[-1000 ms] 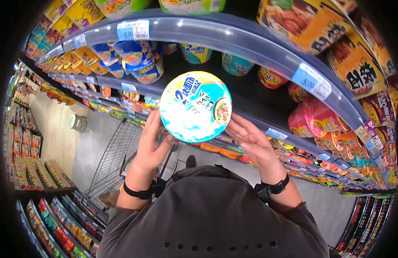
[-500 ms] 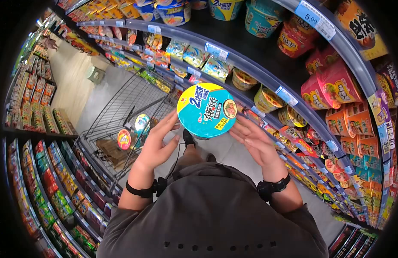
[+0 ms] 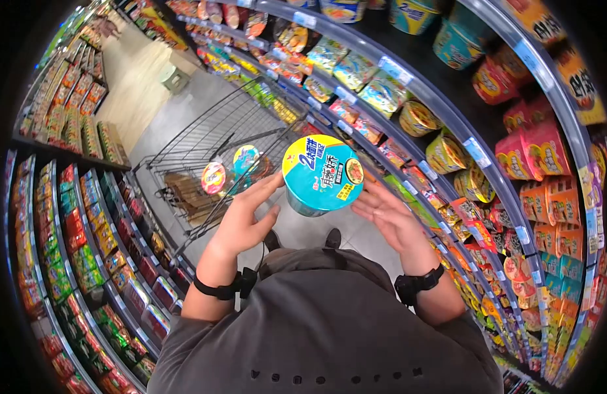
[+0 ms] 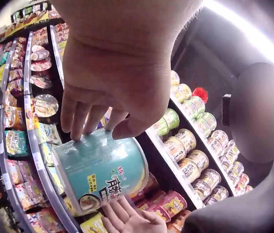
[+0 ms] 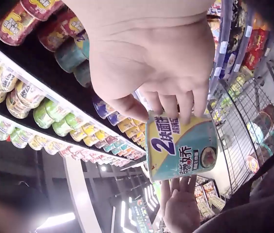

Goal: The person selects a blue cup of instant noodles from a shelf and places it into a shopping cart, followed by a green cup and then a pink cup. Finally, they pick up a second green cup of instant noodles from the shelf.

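A teal and yellow instant noodle bucket (image 3: 320, 184) is held between both hands in front of the torso, its printed lid facing up. On its left side, the fingertips of my left hand (image 3: 246, 220) press the wall, fingers nearly straight and thumb apart from it in the head view. From the opposite side my right hand (image 3: 394, 220) touches the bucket with extended fingers. The left wrist view shows the teal wall of the noodle bucket (image 4: 105, 167) under the left fingers. In the right wrist view the right fingertips meet the bucket (image 5: 181, 148) near its edge.
A wire shopping cart (image 3: 215, 148) stands ahead to the left, holding a pink-lidded noodle bucket (image 3: 213, 178), a teal-lidded one (image 3: 247, 159) and a brown carton (image 3: 185, 200). Shelves of instant noodles (image 3: 441, 154) line the right; packaged snacks (image 3: 87, 230) fill racks at left.
The head view has turned left and down, away from the upper shelf, bringing the cart into fuller view. The bucket has come away from the shelf front, still between both hands.
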`<action>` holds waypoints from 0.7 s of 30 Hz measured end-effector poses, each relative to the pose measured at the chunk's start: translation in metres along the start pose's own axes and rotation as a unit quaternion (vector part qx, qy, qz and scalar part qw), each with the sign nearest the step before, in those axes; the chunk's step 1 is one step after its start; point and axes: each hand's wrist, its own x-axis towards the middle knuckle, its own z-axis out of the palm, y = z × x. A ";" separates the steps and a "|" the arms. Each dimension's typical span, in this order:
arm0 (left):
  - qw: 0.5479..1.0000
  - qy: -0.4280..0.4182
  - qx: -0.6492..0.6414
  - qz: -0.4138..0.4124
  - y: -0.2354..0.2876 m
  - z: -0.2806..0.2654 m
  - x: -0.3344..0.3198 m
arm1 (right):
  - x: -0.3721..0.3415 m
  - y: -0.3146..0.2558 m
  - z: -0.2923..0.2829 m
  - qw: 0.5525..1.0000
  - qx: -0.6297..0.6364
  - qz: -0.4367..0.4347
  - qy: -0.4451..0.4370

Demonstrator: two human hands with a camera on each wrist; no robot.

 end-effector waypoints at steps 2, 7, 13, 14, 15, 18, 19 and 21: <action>1.000 0.019 -0.013 -0.021 -0.010 -0.019 -0.019 | 0.019 0.012 0.015 1.000 0.011 0.009 -0.019; 0.996 0.081 0.018 -0.032 -0.035 -0.072 -0.074 | 0.073 0.041 0.073 0.998 -0.012 0.033 -0.046; 0.985 0.155 -0.024 -0.071 -0.074 -0.144 -0.149 | 0.142 0.080 0.157 0.989 -0.044 0.081 -0.112; 0.983 0.167 -0.024 -0.074 -0.079 -0.155 -0.161 | 0.153 0.089 0.171 0.988 -0.049 0.087 -0.122; 0.981 0.175 -0.027 -0.076 -0.084 -0.166 -0.173 | 0.163 0.097 0.185 0.985 -0.064 0.096 -0.131; 0.975 0.200 -0.039 -0.086 -0.105 -0.194 -0.207 | 0.189 0.119 0.226 0.976 -0.093 0.123 -0.156; 0.973 0.208 -0.045 -0.091 -0.113 -0.202 -0.217 | 0.197 0.126 0.239 0.971 -0.102 0.135 -0.168; 0.969 0.220 -0.055 -0.100 -0.124 -0.216 -0.235 | 0.209 0.138 0.263 0.966 -0.115 0.150 -0.176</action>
